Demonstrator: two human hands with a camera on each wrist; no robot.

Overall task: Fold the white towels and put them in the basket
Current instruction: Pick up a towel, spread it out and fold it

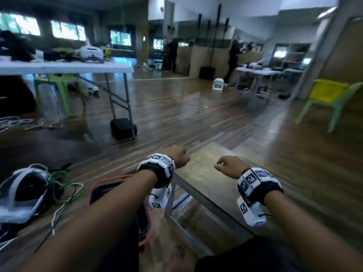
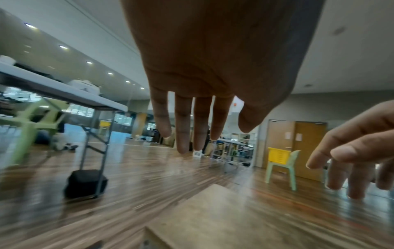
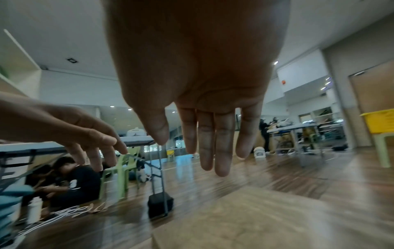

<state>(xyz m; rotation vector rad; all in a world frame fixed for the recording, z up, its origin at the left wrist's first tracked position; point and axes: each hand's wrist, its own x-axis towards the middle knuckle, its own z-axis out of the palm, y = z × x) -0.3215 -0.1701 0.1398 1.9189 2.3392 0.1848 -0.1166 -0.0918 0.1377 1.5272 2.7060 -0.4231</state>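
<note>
A long white folding table with a green chair under it stands to my left on the wooden floor, a yellow basket sits on a pale green chair to my right, and a headset lies among cables near my left elbow. My left hand and right hand hover above the small wooden bench, each grip loose, fingers relaxed, holding nothing. No white towel shows in any view.

Both hands above low table
</note>
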